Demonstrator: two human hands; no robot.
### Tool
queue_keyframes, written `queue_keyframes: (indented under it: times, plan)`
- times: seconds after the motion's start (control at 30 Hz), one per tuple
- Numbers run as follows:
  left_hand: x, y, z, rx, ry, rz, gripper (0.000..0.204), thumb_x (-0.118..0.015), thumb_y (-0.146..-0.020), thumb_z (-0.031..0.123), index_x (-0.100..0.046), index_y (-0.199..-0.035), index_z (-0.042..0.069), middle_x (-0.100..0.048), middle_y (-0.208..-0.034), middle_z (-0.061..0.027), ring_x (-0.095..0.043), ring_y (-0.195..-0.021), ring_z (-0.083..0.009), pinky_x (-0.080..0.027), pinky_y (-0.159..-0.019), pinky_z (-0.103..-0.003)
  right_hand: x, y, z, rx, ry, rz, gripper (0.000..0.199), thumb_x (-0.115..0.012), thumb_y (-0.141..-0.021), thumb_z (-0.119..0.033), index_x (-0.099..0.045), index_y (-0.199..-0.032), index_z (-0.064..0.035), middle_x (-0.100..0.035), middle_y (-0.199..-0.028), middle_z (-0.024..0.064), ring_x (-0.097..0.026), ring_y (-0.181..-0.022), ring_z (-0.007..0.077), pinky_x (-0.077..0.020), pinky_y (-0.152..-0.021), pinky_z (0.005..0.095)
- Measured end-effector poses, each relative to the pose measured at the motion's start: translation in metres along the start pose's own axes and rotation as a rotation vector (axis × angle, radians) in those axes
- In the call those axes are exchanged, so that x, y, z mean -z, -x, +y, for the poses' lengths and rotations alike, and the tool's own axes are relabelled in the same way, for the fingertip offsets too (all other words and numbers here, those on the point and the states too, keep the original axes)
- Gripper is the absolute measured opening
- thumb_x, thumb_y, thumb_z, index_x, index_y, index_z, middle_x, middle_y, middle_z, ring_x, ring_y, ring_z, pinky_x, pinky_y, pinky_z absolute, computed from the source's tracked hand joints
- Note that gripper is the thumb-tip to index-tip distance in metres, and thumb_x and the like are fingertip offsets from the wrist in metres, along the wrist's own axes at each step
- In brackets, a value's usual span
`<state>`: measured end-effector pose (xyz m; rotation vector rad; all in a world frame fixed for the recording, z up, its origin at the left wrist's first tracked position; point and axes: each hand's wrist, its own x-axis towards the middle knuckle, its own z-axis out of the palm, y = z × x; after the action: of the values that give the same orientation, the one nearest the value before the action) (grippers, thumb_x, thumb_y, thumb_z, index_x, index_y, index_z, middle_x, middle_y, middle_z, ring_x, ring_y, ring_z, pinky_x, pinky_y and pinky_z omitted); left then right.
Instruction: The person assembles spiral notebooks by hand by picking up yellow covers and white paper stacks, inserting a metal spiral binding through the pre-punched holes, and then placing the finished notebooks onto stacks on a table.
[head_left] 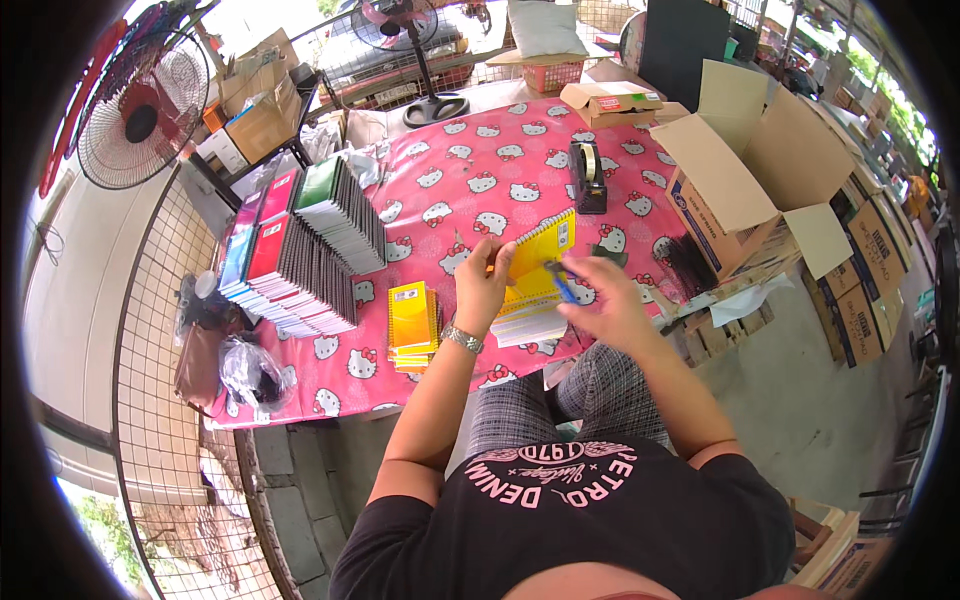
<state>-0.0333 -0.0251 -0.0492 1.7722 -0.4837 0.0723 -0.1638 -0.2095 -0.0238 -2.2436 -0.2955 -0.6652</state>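
- Left hand (482,283): fingers clamped on the left edge of a yellow spiral notebook (538,252), cover lifted, held tilted above the pink patterned tablecloth (470,160).
- Right hand (608,298): pinching a blue pen (560,281), its tip against the notebook's lower right part.
- Notebook sits between both hands, over a white-paged booklet (528,325) lying on the cloth.
- Small stack of yellow notebooks (412,322) just left of the left wrist.
- Larger rows of notebooks (300,250) further left; tape dispenser (588,175) beyond; open cardboard box (745,170) to the right.
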Motion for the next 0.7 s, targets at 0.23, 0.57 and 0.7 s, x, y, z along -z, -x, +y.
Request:
queue_keyframes:
  times: [0.23,0.57,0.7]
  plan:
    - [-0.005,-0.001,-0.016,-0.206,-0.002,0.077,0.016,-0.068,-0.091,0.012,-0.059,-0.096,0.000,-0.068,-0.075,-0.0114,-0.070,-0.064,-0.0182,-0.054,-0.056,-0.030,-0.026,-0.016,-0.021,-0.013,0.084,0.055,0.058,-0.078,-0.076,-0.022,-0.059,-0.128,-0.0062,-0.060,-0.119,0.0133,-0.057,-0.112,0.0305,-0.0445,-0.096,0.0418]
    - [-0.006,-0.001,-0.010,-0.218,-0.059,0.071,0.012,-0.063,-0.088,0.001,-0.063,-0.099,0.000,-0.067,-0.079,-0.0114,-0.071,-0.068,-0.0191,-0.055,-0.058,-0.030,-0.029,-0.019,-0.025,0.014,0.323,-0.002,0.056,-0.074,-0.079,-0.026,-0.058,-0.128,-0.0070,-0.060,-0.120,0.0098,-0.056,-0.111,0.0297,-0.0425,-0.094,0.0423]
    - [-0.005,0.001,-0.017,-0.147,0.035,0.047,0.014,-0.063,-0.086,-0.002,-0.064,-0.100,0.001,-0.067,-0.085,-0.0106,-0.071,-0.070,-0.0201,-0.055,-0.058,-0.030,-0.030,-0.018,-0.031,-0.016,0.282,-0.014,0.050,-0.071,-0.083,-0.026,-0.059,-0.127,-0.0049,-0.063,-0.111,0.0103,-0.059,-0.105,0.0275,-0.0469,-0.089,0.0402]
